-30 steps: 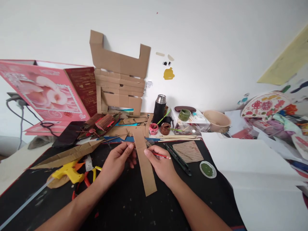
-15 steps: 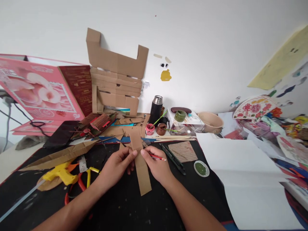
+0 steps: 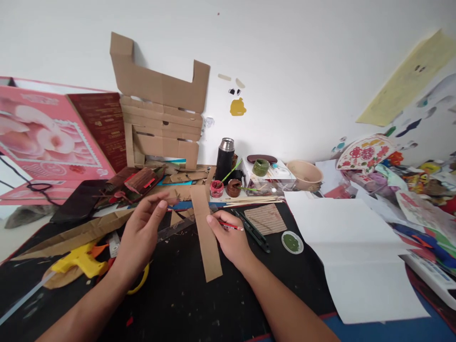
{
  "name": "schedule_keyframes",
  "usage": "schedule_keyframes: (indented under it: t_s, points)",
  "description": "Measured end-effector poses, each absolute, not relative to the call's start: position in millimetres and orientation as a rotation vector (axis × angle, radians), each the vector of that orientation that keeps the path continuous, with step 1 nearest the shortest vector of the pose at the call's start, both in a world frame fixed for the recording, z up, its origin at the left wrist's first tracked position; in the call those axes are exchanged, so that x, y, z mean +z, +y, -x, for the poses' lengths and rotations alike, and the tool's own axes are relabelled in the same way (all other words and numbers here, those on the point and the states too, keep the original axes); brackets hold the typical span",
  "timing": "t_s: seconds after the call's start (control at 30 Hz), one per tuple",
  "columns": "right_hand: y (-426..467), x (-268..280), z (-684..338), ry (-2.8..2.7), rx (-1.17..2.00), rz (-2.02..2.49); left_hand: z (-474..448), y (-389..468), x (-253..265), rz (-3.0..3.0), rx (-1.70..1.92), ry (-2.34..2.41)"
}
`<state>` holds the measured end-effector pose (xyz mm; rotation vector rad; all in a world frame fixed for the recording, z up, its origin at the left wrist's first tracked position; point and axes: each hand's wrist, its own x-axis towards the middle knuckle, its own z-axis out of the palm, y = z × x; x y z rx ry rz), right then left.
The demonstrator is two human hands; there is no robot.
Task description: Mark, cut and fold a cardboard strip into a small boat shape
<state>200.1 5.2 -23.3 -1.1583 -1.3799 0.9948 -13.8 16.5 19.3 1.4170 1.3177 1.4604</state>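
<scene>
A long brown cardboard strip [image 3: 207, 242] stands tilted over the black mat, its far end beyond my fingers. My right hand [image 3: 230, 240] pinches its right edge with the thumb on top, and a red pencil [image 3: 231, 226] is tucked in the same hand. My left hand [image 3: 144, 228] is off the strip, raised to its left with thumb and fingers apart and nothing visible between them. A clear ruler [image 3: 174, 229] lies on the mat between that hand and the strip. My left forearm partly covers yellow-handled scissors or pliers [image 3: 140, 282].
At left lie a yellow glue gun [image 3: 83, 261] and a cardboard piece [image 3: 74, 232]. A dark green utility knife [image 3: 254, 232], corrugated cardboard [image 3: 266, 218] and a lid of green paint [image 3: 292, 242] lie at right, beside white paper [image 3: 356, 237]. Paint jars and a black thermos [image 3: 225, 159] stand behind.
My left hand has let go of the strip and moved left and up, its fingers spreading. The right hand still holds the strip and pencil. The view has shifted slightly.
</scene>
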Motion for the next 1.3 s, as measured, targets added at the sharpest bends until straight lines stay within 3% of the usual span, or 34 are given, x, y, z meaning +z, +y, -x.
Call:
schedule_keyframes:
  t_s: [0.4,0.77,0.93,1.1,1.3]
  points:
    - [6.4,-24.8,-201.1,-1.384,1.005,1.164,8.8,15.4,12.2,-1.38,1.268,1.297]
    - [-1.4,-23.2,-192.7,-1.464,0.939,1.12,-8.0,6.2,3.2,-1.603,0.726,1.088]
    - [4.0,-24.4,-198.6,-1.324,1.155,1.14,-0.5,13.8,1.8,-1.304,1.054,1.183]
    - [8.8,-24.8,-204.6,-1.275,1.102,1.18,15.3,35.0,4.3,-0.867,1.512,1.208]
    - [1.2,-35.4,-195.6,-1.641,0.995,1.194,27.8,44.6,11.6,-0.763,1.723,1.166]
